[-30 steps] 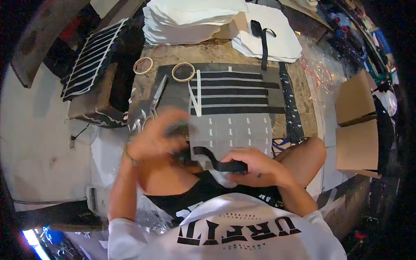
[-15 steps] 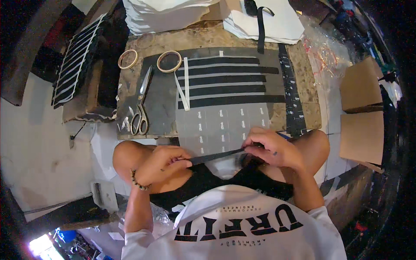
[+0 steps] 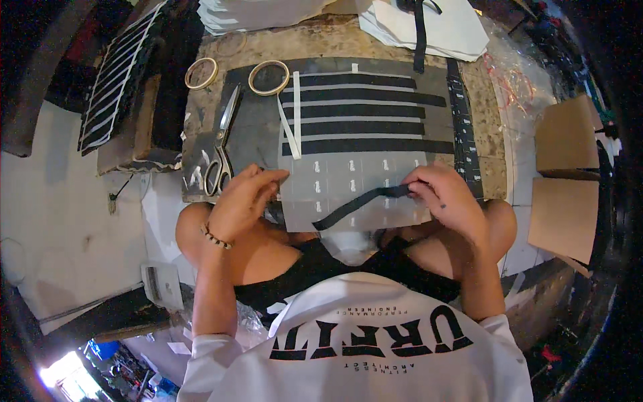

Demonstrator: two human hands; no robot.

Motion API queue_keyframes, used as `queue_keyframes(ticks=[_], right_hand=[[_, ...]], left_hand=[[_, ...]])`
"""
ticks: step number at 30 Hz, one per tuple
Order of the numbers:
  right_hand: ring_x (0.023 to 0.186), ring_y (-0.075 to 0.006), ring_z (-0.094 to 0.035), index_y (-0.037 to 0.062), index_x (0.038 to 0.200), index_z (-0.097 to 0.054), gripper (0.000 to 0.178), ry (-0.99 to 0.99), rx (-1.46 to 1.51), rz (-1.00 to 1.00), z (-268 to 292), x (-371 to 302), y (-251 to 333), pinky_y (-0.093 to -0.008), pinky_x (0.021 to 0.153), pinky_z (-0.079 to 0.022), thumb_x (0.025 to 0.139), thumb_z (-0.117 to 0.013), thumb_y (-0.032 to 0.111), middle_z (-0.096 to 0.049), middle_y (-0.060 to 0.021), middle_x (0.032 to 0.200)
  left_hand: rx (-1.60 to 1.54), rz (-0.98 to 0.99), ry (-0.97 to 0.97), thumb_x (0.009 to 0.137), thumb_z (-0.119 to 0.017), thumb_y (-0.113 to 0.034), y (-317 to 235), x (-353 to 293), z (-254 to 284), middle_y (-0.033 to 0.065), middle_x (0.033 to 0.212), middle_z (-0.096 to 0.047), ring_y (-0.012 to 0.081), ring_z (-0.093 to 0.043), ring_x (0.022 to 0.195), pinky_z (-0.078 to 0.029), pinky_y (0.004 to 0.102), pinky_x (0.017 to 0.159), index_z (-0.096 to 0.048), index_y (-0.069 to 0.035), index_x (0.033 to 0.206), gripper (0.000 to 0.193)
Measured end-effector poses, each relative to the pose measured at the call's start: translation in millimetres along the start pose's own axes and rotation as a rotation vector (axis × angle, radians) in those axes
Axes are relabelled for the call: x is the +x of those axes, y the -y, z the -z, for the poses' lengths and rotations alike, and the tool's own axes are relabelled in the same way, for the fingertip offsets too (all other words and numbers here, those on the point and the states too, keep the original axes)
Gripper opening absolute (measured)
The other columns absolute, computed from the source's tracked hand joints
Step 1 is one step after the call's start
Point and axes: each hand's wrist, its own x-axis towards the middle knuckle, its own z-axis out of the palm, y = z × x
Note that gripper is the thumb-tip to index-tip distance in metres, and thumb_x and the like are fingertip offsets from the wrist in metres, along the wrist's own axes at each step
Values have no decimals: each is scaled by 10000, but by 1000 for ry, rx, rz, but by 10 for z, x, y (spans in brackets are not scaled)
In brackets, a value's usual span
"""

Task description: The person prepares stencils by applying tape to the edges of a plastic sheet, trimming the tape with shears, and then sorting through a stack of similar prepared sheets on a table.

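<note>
My right hand (image 3: 447, 201) pinches one end of a loose black fabric strip (image 3: 355, 206). The strip slants down to the left over a grey sheet (image 3: 299, 213) bearing rows of small white marks, and its other end is free. My left hand (image 3: 242, 199) holds nothing. Its index finger stretches to the sheet's left edge; the other fingers are partly curled. Farther up the sheet lie several parallel black strips (image 3: 362, 112). Narrow pale tape strips (image 3: 297, 110) cross their left ends.
Scissors (image 3: 222, 139) lie left of the sheet. Beyond them are two tape rolls (image 3: 251, 79) on the worn board (image 3: 321, 41). A dark printed strip (image 3: 467, 134) runs along the right. White sheets (image 3: 442, 33) stand at the back, and cardboard boxes (image 3: 562, 221) at the right.
My left hand has let go of the black strip and moved up to the sheet's edge. The right hand has carried the strip forward over the sheet.
</note>
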Motion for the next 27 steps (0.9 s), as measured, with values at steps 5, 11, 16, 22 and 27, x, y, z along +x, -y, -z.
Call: queue_keyframes(ticks=[5, 11, 16, 22, 27], right_hand=[[793, -313, -663, 7, 983, -657, 146, 122, 203, 61, 98, 220, 238, -379, 714, -507, 928, -609, 133, -671, -143, 831], [712, -230, -664, -23, 987, -657, 151, 146, 374, 163, 232, 479, 528, -337, 660, -507, 921, -625, 109, -674, -130, 799], [770, -314, -676, 9, 934, -683, 160, 86, 455, -107, 185, 425, 165, -406, 708, -512, 855, -701, 147, -688, -170, 828], [707, -253, -651, 12, 942, -673, 194, -108, 354, -206, -102, 302, -229, -365, 664, -501, 804, -757, 119, -665, -151, 771], [638, -206, -597, 12, 905, -654, 194, -234, 212, -362, -117, 173, -333, -332, 612, -487, 780, -778, 94, -632, -116, 718]], left_hand=[[-393, -19, -144, 912, -695, -127, -391, 133, -67, 135, 1096, -672, 264, -644, 946, -500, 366, 856, -657, -24, 1204, 312], [-692, -234, 89, 881, -754, -177, -624, 349, -232, 84, 1068, -697, 136, -648, 937, -507, 288, 851, -673, -5, 1163, 341], [-904, 111, 189, 929, -696, -119, -308, 326, -58, 13, 999, -697, 65, -594, 872, -489, 228, 751, -681, 3, 1154, 256], [-641, 182, -52, 879, -738, -53, 78, 381, -132, -12, 857, -650, 56, -573, 794, -479, 209, 724, -679, -5, 1086, 220], [-455, 236, -181, 802, -764, -14, 61, 373, -152, 53, 805, -641, 91, -585, 690, -488, 248, 639, -695, 19, 998, 210]])
